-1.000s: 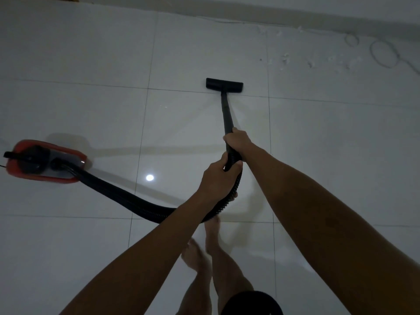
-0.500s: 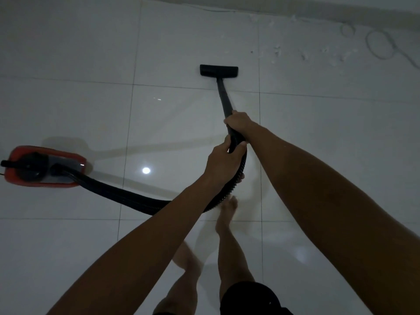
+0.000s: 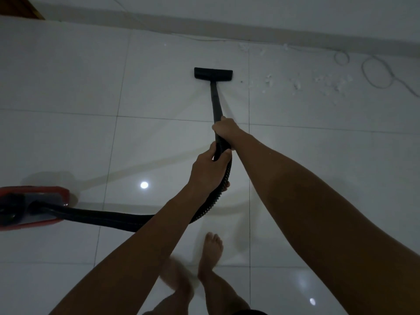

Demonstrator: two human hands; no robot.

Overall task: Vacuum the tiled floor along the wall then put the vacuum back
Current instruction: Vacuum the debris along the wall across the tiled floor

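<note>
A red canister vacuum (image 3: 48, 191) sits on the white tiled floor (image 3: 68, 137) at the far left. Its black ribbed hose (image 3: 106, 218) curves right and up to a black wand (image 3: 215, 103). The flat black floor nozzle (image 3: 213, 73) rests on the tiles a short way from the wall (image 3: 250, 14). My right hand (image 3: 223, 130) grips the wand at its lower end. My left hand (image 3: 208, 170) grips the hose just behind it. White crumbs (image 3: 322, 84) lie scattered to the right of the nozzle.
A thin white cable (image 3: 376, 72) loops on the floor at the back right, near the baseboard (image 3: 204, 25). A brown wooden edge (image 3: 20, 6) shows at the top left. My bare feet (image 3: 210, 253) stand on the tiles below my hands.
The view has shifted right and up, so more of the wall shows and the canister now sits at the left edge. My feet have stepped. Both hands keep their hold.
</note>
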